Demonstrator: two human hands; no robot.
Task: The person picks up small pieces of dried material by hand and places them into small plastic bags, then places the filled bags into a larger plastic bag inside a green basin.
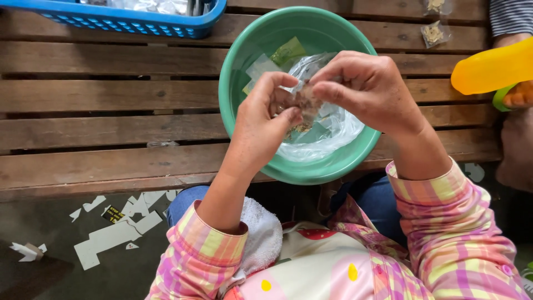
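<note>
Small brownish packet (304,104) pinched between both grips over the green bowl (233,72) on the bench (100,100), left hand (265,119) and right hand (363,89) fingertips closed on it, equally near.

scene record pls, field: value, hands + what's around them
left hand: pinching a small clear packet of brownish bits
right hand: gripping the same packet from the other side
under hands: green plastic basin holding clear plastic bags
surface: slatted wooden bench
top left: blue plastic basket
right edge: another person's hand with a yellow object
lap: white towel
</note>
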